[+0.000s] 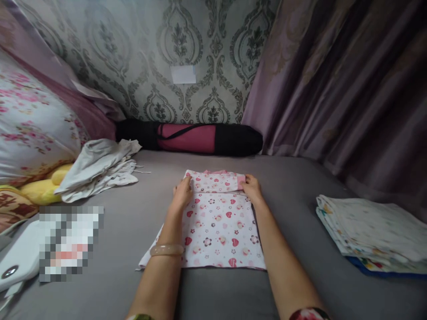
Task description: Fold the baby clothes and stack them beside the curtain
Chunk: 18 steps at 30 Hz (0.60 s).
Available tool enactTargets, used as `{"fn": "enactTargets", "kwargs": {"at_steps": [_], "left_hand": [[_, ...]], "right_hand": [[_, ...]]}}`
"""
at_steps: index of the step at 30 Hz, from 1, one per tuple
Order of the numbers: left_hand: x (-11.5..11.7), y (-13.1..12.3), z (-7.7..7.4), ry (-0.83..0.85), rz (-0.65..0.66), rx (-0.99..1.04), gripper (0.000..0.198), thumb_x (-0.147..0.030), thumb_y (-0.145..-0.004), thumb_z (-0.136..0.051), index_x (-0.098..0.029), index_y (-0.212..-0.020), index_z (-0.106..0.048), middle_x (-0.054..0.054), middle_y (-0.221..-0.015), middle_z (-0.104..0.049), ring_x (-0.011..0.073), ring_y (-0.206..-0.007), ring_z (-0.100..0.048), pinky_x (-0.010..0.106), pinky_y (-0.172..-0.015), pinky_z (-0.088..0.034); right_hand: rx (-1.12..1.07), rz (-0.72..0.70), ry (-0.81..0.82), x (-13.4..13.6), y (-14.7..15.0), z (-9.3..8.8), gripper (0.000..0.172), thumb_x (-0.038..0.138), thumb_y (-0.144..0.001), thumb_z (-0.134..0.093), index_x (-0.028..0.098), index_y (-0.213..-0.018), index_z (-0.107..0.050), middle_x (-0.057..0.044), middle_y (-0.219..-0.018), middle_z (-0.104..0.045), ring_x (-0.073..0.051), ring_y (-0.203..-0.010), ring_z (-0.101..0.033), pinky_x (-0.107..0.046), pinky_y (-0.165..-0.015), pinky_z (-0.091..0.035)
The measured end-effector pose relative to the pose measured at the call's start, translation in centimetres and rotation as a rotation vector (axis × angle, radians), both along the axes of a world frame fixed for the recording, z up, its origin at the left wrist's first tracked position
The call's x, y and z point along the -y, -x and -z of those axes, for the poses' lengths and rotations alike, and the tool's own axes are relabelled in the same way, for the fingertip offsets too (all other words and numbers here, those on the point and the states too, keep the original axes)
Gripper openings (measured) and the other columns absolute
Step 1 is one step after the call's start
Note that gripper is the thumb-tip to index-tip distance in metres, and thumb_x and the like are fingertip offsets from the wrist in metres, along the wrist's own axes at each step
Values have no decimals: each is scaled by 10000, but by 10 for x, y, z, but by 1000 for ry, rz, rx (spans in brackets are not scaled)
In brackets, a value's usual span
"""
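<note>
A small white garment with red and pink hearts (218, 231) lies flat on the grey bed surface (233, 293) in front of me. Its far end is folded over into a band. My left hand (183, 192) pinches the left corner of that folded band. At the band's right corner, by a pink cuff, my right hand (251, 187) grips the cloth. Both forearms stretch along the garment's sides, and a pale bangle sits on my left wrist.
A stack of folded patterned cloths (370, 231) lies at the right. A heap of white clothes (100, 166) sits at the left, beside a floral pillow (31, 124) and a yellow toy. A black and pink rolled bag (190, 138) rests against the wall. Curtains hang right.
</note>
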<state>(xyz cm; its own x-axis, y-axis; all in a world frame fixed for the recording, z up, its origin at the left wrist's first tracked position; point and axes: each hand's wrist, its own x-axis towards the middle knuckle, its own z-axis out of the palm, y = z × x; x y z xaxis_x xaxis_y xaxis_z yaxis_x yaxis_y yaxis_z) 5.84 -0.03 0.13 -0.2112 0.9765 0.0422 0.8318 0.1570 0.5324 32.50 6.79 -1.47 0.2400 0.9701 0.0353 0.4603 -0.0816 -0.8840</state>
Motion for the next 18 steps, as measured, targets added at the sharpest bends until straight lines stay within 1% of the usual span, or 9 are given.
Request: {"fn": "enactTargets", "kwargs": {"at_steps": [2, 4, 7, 9, 11, 13, 15, 16, 18], "left_hand": [[0, 0, 0, 1, 4, -11, 523, -49, -851, -388, -188, -1345, -484, 140, -1373, -550, 285, -1292, -477, 463, -1061, -359], [-1, -2, -1, -1, 12, -36, 514, -60, -862, -384, -186, -1354, -468, 145, -1402, -525, 295, -1347, -417, 497, -1080, -333], [-2, -9, -4, -6, 37, -88, 503, -94, -891, -382, -178, -1384, -427, 154, -1498, -418, 304, -1429, -291, 547, -1116, -266], [-1, -19, -8, -4, 90, -118, 502, -112, -902, -385, -172, -1399, -407, 155, -1523, -382, 297, -1448, -254, 547, -1130, -246], [0, -33, -12, -5, 174, -135, 508, -112, -906, -373, -179, -1410, -392, 142, -1527, -379, 281, -1454, -246, 541, -1143, -232], [3, -47, -15, 0, 263, -146, 511, -111, -911, -350, -183, -1416, -381, 129, -1537, -368, 270, -1455, -247, 541, -1151, -216], [5, -57, -14, 17, 329, -168, 509, -113, -909, -343, -181, -1412, -382, 124, -1542, -360, 269, -1451, -253, 538, -1153, -213], [6, -60, -13, 31, 348, -187, 505, -112, -905, -348, -177, -1404, -391, 126, -1537, -366, 271, -1448, -260, 532, -1154, -212], [6, -61, -8, 65, 348, -224, 502, -97, -893, -352, -171, -1386, -408, 132, -1526, -377, 277, -1445, -264, 535, -1158, -194]], "right_hand": [[182, 2, -15, 4, -1, -3, 437, 93, -791, -549, 108, -1225, -596, -132, -1054, -722, -237, -993, -673, -365, -918, -500], [332, -3, -60, 10, 1, -7, 465, 84, -829, -483, 80, -1288, -560, -174, -1160, -680, -256, -1084, -636, -366, -959, -469], [567, -34, -171, 21, 11, -10, 493, 103, -883, -393, 49, -1360, -501, -233, -1374, -524, -289, -1271, -501, -402, -1051, -386], [698, -143, -222, 28, 23, -11, 501, 174, -922, -380, 62, -1404, -463, -222, -1486, -400, -299, -1373, -376, -439, -1121, -290], [772, -329, -234, 35, 38, -11, 521, 271, -963, -356, 104, -1452, -414, -166, -1548, -324, -280, -1439, -259, -469, -1173, -168], [797, -521, -214, 42, 53, -10, 537, 327, -993, -283, 144, -1491, -361, -104, -1577, -284, -239, -1472, -172, -476, -1192, -66], [794, -644, -162, 47, 64, -8, 551, 335, -1004, -216, 150, -1512, -321, -71, -1588, -258, -215, -1482, -132, -469, -1195, -32], [791, -674, -133, 49, 68, -7, 556, 335, -1005, -201, 148, -1517, -309, -63, -1590, -251, -212, -1483, -128, -466, -1195, -31], [791, -687, -92, 51, 69, -5, 565, 352, -1006, -196, 146, -1523, -295, -57, -1592, -243, -211, -1483, -125, -455, -1195, -41]]}}
